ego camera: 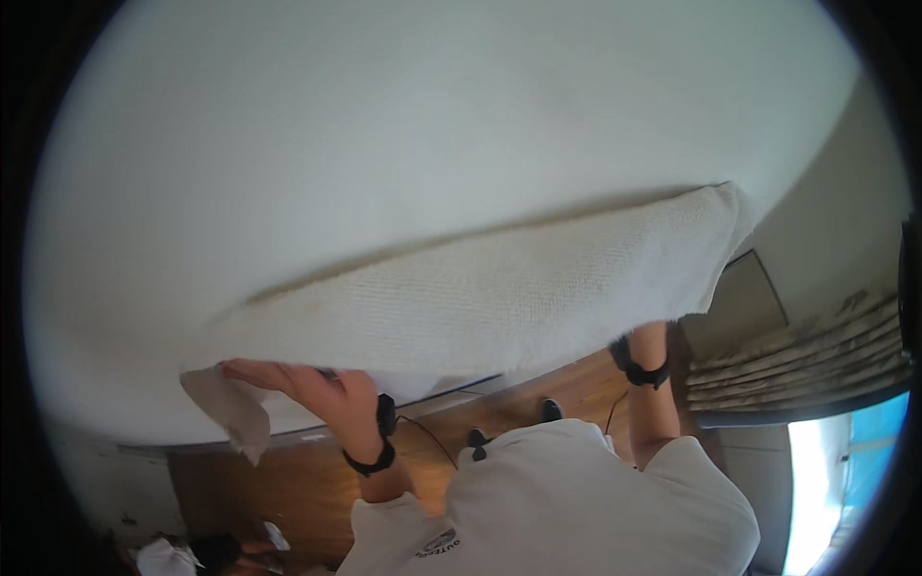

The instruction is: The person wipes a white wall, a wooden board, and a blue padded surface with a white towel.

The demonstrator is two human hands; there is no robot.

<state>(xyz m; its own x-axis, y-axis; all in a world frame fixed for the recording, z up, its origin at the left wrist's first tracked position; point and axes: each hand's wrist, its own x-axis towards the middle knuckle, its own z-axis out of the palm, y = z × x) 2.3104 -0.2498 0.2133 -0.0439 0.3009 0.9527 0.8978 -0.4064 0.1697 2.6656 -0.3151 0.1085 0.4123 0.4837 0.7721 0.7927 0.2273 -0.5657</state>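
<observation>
A white terry towel (490,288) stretches across the view along a white wall (446,122), its far edge close to or touching the surface. At the towel's left end, my left hand (317,389) holds it near the corner, fingers extended, and a loose flap hangs below the fingertips. My right hand is hidden by the towel's right part. Only the right wrist with a black band (645,371) shows below the edge, so its grip is out of sight. Another black band (371,461) circles my left wrist.
Below lies a wooden floor (288,497) with a thin dark cable (432,435). Patterned curtains (799,360) hang at the right beside a bright window (821,475). Another person (194,554) is low at the lower left. My dark shoes (551,410) stand near the wall.
</observation>
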